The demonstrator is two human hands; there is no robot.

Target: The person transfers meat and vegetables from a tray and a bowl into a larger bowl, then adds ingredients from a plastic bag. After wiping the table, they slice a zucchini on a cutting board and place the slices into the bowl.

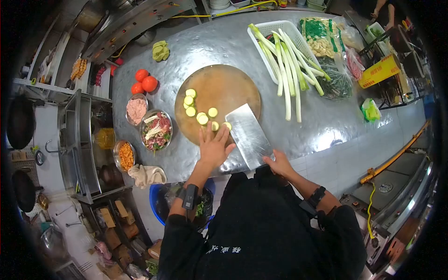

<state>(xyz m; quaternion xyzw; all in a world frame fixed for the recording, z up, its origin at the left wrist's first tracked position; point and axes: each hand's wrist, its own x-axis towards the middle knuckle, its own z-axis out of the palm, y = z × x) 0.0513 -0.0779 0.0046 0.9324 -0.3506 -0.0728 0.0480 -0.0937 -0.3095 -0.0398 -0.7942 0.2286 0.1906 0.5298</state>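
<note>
My right hand (280, 163) grips the big knife (248, 135) beside my flat, spread left hand (213, 148); a slip could cut fingers.

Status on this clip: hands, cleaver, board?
Left hand flat on slices. Right hand gripping cleaver, blade flat on round board. Nothing in the way.
</note>
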